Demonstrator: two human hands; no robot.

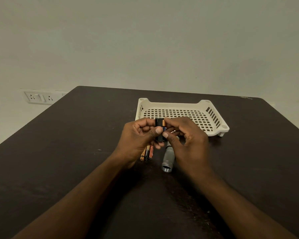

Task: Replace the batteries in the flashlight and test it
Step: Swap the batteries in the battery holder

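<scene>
Mid-task, by the look of it: flashlight lies open on the dark table, grey body with its open threaded end toward the camera, partly hidden under the right hand. Battery holder, small black cartridge, is out of the flashlight and held up between both hands, above the table and in front of the tray. Left hand fingers curled narrow around the holder, thumb pressed on its front. Right hand pinches the other side, thumb tip on a copper-and-black battery seated in the holder. Probably pushing a cell in or prying it out, can't tell which. Three loose batteries lie side by side on the table under the left hand, just left of the flashlight; old or new, can't tell.

Left to do, likely: finish loading the holder, slide it into the body, screw the cap on, switch on to test. Cap not visible.

White slotted tray sits behind the hands, nothing visible in the part that shows; near edge hidden by the hands
</scene>
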